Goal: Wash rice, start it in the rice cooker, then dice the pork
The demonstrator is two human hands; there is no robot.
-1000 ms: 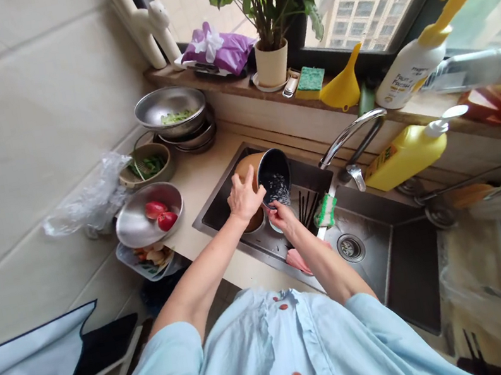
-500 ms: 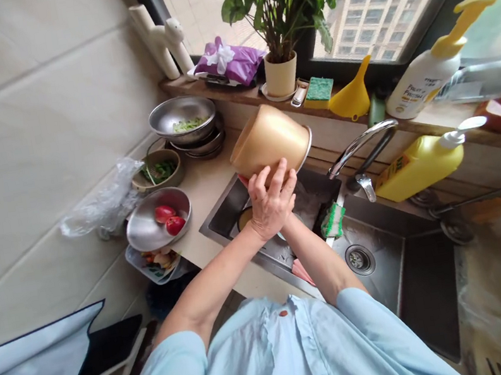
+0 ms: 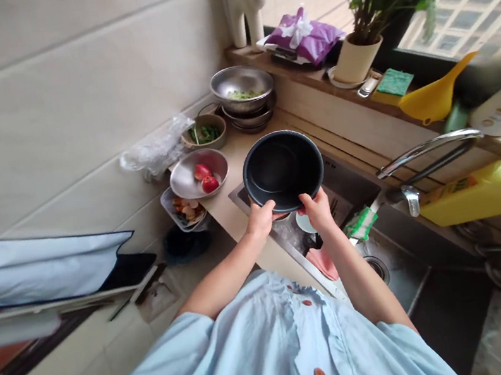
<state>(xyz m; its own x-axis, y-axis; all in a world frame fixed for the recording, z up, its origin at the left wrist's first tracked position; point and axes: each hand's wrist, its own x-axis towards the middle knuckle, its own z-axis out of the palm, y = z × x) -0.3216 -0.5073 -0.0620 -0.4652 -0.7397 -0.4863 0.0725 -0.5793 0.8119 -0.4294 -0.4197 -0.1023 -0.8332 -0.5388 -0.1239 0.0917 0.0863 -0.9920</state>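
Both of my hands hold a round rice cooker inner pot (image 3: 282, 169), its dark inside facing me and its rim tilted toward me. My left hand (image 3: 261, 219) grips the near rim on the left, thumb over the edge. My right hand (image 3: 316, 207) does the same on the right. The pot hangs above the left end of the steel sink (image 3: 389, 254). Below my hands, a pale bowl (image 3: 305, 223) shows in part in the sink. A pink cloth (image 3: 322, 262) lies at the sink's front edge beside my right forearm.
To the left stand a metal bowl (image 3: 187, 182) with two red fruits, a bowl of greens (image 3: 219, 136) and stacked bowls (image 3: 220, 84). A faucet (image 3: 430, 144), a green-and-white scrub brush (image 3: 363, 224) and a yellow bottle (image 3: 482, 193) are on the right.
The pot has turned from its golden outside to its dark inside facing me. My hands have gone from crossed to apart on its rim. The view has swung left.
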